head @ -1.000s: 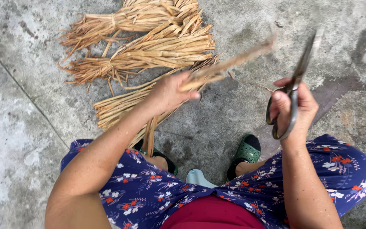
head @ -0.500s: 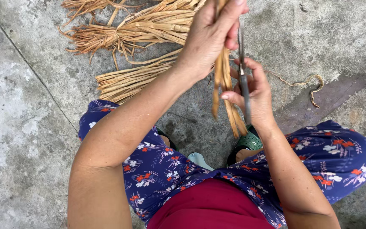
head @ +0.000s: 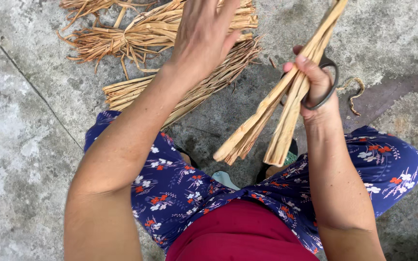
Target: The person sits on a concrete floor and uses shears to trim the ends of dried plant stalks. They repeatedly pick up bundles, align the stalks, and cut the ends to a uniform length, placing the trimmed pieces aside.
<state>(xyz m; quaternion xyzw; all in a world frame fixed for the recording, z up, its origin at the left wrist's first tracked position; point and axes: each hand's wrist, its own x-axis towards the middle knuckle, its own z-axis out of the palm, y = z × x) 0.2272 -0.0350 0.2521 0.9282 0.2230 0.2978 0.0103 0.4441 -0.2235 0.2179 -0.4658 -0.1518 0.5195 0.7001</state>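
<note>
Now released from the strips [head: 272,108], left hand [head: 204,34] spread open; right hand [head: 315,82] pinching strips and scissors [head: 326,87]. Sorting step; next probably reaching to bundles [head: 160,29].

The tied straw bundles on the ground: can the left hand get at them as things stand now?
Probably yes. The left hand is open, holds nothing and hovers right above the straw bundles on the concrete floor. Nothing lies between. The right hand is busy with strips and scissors.
</note>
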